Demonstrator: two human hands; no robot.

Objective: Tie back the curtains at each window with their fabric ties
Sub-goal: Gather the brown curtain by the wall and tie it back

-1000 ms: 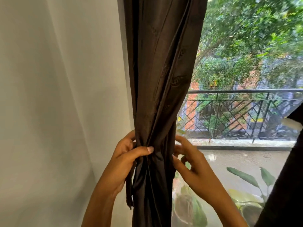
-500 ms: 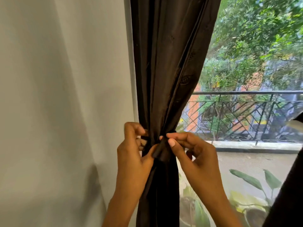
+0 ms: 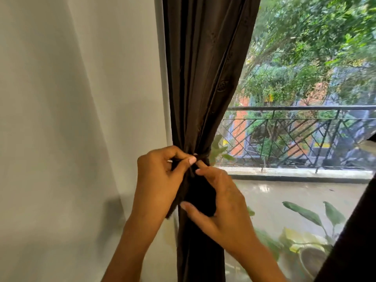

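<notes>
The dark brown curtain (image 3: 203, 78) is now gathered into a narrow waist at the centre of the view, against the pale wall (image 3: 81, 98) at 9 o'clock, and a thin band of the fabric tie (image 3: 203, 155) is seen wrapped around it. One second ago both hands were lower and only held the bundle from its two sides; half a second ago they were brought up and together at the front of it. Now the left hand (image 3: 160, 180) is curled, and a piece of the tie is pinched between its thumb and forefinger just at the waist. The right hand (image 3: 221, 206) is placed just below, at 5 o'clock from the band, with the forefinger pointed up to the crossing and the thumb spread to 9 o'clock over the dark folds; whether something is pinched by it cannot be told. It is judged that the wrapping is finished and the knot is being formed. Behind the glass, at 3 o'clock, a balcony railing (image 3: 295, 107) is seen.
</notes>
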